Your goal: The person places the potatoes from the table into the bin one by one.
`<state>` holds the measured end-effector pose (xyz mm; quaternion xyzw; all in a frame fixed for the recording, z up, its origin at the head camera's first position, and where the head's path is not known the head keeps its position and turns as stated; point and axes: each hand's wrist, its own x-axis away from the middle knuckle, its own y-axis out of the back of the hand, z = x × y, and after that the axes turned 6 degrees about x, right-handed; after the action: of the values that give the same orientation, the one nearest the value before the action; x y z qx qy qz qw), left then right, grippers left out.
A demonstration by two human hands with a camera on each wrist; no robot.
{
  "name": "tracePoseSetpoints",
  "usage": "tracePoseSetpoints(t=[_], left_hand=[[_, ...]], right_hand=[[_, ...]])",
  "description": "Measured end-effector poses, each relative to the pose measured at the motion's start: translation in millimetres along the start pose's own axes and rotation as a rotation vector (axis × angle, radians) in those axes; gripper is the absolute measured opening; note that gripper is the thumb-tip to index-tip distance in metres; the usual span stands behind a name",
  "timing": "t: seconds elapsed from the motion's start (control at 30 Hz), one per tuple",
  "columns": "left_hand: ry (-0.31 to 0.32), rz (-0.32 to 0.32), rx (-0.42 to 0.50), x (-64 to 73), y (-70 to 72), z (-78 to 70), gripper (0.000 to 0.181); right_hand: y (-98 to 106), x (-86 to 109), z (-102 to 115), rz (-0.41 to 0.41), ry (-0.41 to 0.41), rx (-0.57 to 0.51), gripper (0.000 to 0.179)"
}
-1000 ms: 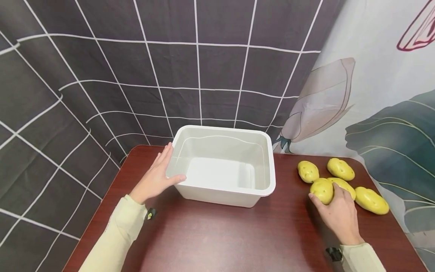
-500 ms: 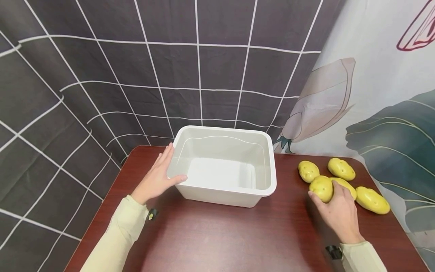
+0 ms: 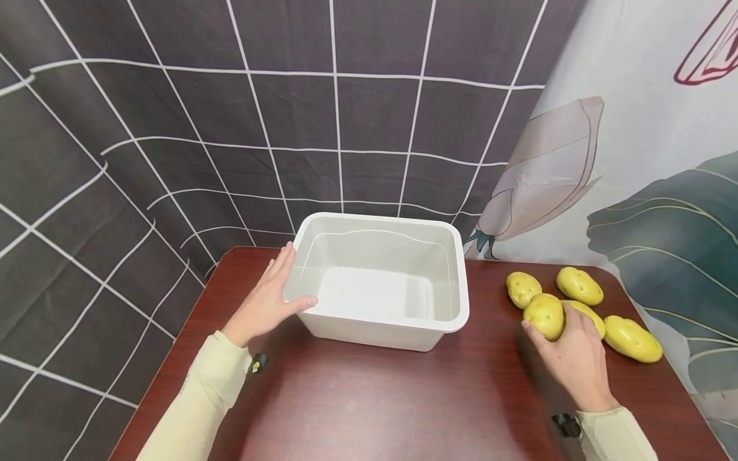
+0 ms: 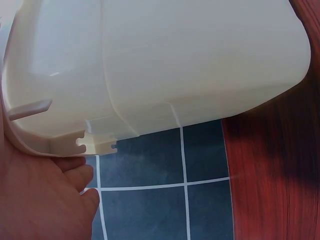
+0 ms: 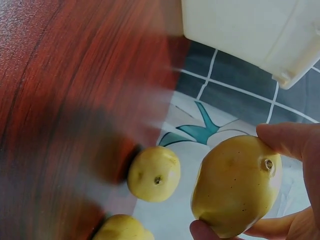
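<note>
A white plastic bin [image 3: 369, 330] stands at the back middle of the table, its inside bare in the head view. My left hand [image 3: 265, 301] rests on its left rim, thumb over the front corner and fingers straight along the side. The left wrist view shows the bin's outer wall [image 4: 200, 55] above the hand [image 4: 45, 200]. On the right, my right hand [image 3: 576, 365] pinches a yellow potato [image 3: 544, 316] between thumb and fingers. The right wrist view shows this potato [image 5: 237, 185] raised, with another potato [image 5: 154, 174] lying beyond it.
More potatoes lie around the right hand: one behind it [image 3: 523, 290], one at the back [image 3: 579, 286], one partly hidden by the hand [image 3: 587, 315], and one by the right edge [image 3: 633, 339]. The reddish-brown table [image 3: 369, 403] meets a dark gridded curtain [image 3: 375, 115] behind.
The right hand's potato has risen slightly, shifting a little up and left in the head view. My left hand stays on the bin's rim.
</note>
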<state>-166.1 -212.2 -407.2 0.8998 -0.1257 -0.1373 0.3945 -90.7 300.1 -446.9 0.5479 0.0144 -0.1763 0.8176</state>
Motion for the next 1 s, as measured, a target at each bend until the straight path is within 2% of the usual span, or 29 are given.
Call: tracePoseSetpoints(t=[0.63,1.0], left_hand=[[-0.006,-0.008,0.016,0.6,-0.5,1.9,0.107],[-0.013,-0.003,0.009,-0.1,0.1,2.2,0.108]], right_hand=[[6.3,-2.1,7.5,-0.068,0.060,-0.030,0.081],[9.8,-5.9,14.5,-0.068,0.071,-0.040,0.081]])
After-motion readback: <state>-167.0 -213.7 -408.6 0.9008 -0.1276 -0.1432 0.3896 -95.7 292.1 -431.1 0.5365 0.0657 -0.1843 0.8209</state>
